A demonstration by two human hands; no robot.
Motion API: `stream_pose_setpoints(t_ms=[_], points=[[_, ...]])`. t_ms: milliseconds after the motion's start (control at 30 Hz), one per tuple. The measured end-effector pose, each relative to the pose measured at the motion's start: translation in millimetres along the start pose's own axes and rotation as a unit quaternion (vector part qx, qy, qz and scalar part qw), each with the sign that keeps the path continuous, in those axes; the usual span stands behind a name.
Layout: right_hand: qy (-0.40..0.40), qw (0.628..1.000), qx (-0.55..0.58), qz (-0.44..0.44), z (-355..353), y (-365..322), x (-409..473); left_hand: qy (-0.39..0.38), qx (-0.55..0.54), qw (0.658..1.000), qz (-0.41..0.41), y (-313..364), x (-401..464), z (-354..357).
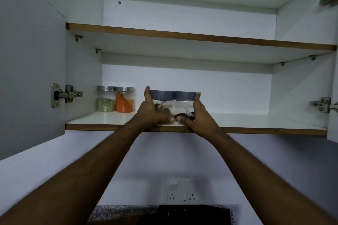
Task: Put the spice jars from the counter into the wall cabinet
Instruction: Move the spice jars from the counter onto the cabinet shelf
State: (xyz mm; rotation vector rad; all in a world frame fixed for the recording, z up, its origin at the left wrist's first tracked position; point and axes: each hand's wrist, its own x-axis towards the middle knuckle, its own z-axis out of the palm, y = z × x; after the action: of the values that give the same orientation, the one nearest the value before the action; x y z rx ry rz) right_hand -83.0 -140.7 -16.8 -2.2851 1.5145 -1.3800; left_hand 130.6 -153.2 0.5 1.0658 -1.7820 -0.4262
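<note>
I hold two grey-lidded jars (172,103) side by side on the lower shelf (256,121), left hand (150,109) and right hand (199,113) clamping them, thumbs touching below. Two steel-lidded jars (115,101) stand left of my fingers.

White wall cabinet (182,78) interior, brown raw-edged shelves (201,36). Two clear jars with blue-grey lids (172,95), dark brown contents low inside. Left of them, a clear silver-lidded jar of pale green-beige seeds (106,101) and a silver-lidded jar of orange powder (125,102). Silver metal hinges (65,94). Pale lilac-grey wall, white socket plate (182,192), speckled grey-black counter (118,213).
</note>
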Motion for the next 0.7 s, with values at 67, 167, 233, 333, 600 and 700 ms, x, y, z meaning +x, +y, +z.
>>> stream_pose_setpoints(t_ms=[67, 167, 233, 333, 600, 700], points=[[0.032, 0.999, -0.016, -0.017, 2.9, 2.4, -2.4, -0.017, -0.015, 1.0, 0.003, -7.6, -1.7, 0.8], [0.095, 0.995, 0.025, -0.031, 5.4, 5.6, -6.2, -0.01, -0.061, 0.998, 0.023, -14.3, -2.7, -4.6], [0.122, 0.991, 0.048, -0.027, 3.1, 5.8, -5.2, -0.002, -0.061, 0.997, 0.042, -17.7, -2.4, -10.3], [0.124, 0.991, 0.036, -0.018, 1.8, 4.3, 0.2, -0.008, -0.042, 0.997, 0.058, -23.1, 3.0, -14.3], [0.031, 0.998, -0.038, 0.027, 21.1, -12.7, 30.4, 0.014, 0.258, 0.964, 0.065, -36.9, 47.4, -45.7], [-0.068, 0.991, -0.11, 0.022, 37.5, -23.9, 44.2, 0.064, 0.418, 0.904, 0.066, -51.3, 63.9, -53.4]])
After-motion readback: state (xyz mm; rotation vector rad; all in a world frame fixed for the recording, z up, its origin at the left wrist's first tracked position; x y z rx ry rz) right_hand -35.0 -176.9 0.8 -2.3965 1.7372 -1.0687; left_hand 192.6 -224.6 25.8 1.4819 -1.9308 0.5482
